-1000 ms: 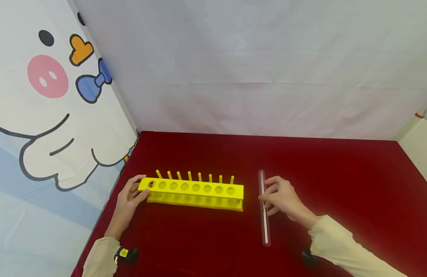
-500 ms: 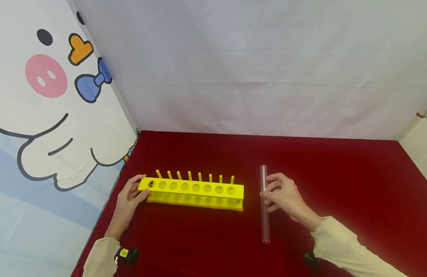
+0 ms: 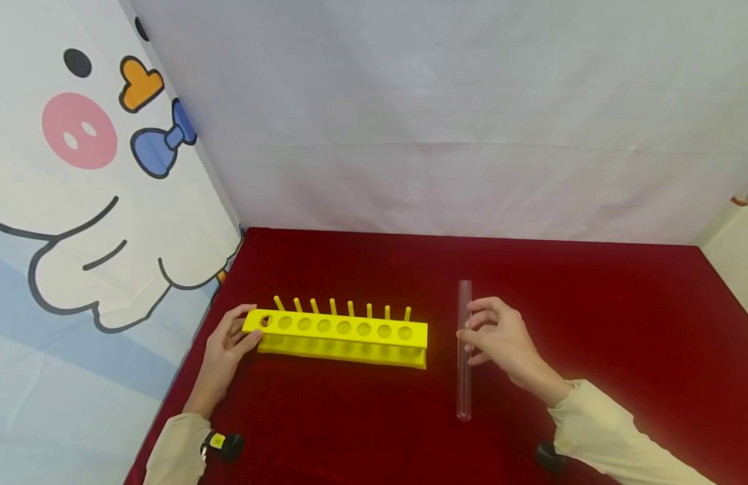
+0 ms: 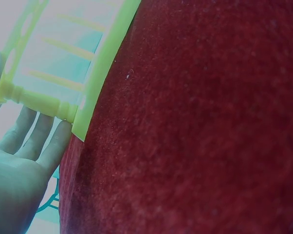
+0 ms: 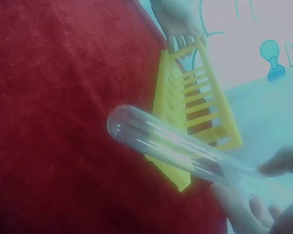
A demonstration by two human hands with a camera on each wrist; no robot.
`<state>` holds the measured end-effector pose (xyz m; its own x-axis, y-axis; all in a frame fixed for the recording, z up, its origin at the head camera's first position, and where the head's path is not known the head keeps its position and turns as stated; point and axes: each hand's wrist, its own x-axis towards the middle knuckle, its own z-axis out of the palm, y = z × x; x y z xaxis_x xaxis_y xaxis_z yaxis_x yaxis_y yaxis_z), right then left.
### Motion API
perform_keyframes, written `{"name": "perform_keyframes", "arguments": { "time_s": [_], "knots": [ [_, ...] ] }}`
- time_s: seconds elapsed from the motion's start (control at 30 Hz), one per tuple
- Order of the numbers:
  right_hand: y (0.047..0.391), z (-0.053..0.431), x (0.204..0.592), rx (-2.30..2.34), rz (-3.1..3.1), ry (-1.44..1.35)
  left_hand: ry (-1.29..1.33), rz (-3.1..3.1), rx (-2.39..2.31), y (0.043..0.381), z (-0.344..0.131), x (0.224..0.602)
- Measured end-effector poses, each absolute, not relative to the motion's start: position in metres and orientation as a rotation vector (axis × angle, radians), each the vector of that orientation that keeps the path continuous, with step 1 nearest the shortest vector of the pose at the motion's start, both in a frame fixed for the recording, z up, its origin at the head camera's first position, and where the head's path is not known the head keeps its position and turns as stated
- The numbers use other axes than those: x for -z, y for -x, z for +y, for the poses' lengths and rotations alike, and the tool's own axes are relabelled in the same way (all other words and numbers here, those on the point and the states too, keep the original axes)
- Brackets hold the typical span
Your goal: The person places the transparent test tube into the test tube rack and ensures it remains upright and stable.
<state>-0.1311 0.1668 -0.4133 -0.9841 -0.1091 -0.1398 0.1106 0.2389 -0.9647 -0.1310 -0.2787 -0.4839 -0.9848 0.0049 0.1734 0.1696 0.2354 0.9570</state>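
Note:
A yellow test tube rack (image 3: 334,340) stands on the red cloth, with a row of holes in its top bar and several pegs along its back. At its left end my left hand (image 3: 224,350) holds it, thumb at the front of the top bar. In the left wrist view the fingers (image 4: 37,139) lie against the rack's end post (image 4: 39,101). To the right of the rack my right hand (image 3: 501,343) pinches a clear glass test tube (image 3: 464,384) between thumb and fingers. The tube's rounded end (image 5: 121,122) points down; the tube looks empty and is apart from the rack.
Red cloth (image 3: 592,303) covers the table. A pale curtain (image 3: 471,121) hangs behind it, and a cartoon-printed sheet (image 3: 186,256) hangs along the left side.
My right hand has moved slightly away from me and to the right, carrying the test tube, which now stands straighter. The left hand and the rack have stayed in place.

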Motion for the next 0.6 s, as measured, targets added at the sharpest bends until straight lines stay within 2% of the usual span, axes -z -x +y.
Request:
{"name": "perform_keyframes", "arguments": {
  "time_s": [0.6],
  "knots": [
    [0.1243,0.1634,0.4040,1.947,2.322,0.101,0.154,-2.371,1.849,0.1287,-0.2800,0.4819]
  ]
}}
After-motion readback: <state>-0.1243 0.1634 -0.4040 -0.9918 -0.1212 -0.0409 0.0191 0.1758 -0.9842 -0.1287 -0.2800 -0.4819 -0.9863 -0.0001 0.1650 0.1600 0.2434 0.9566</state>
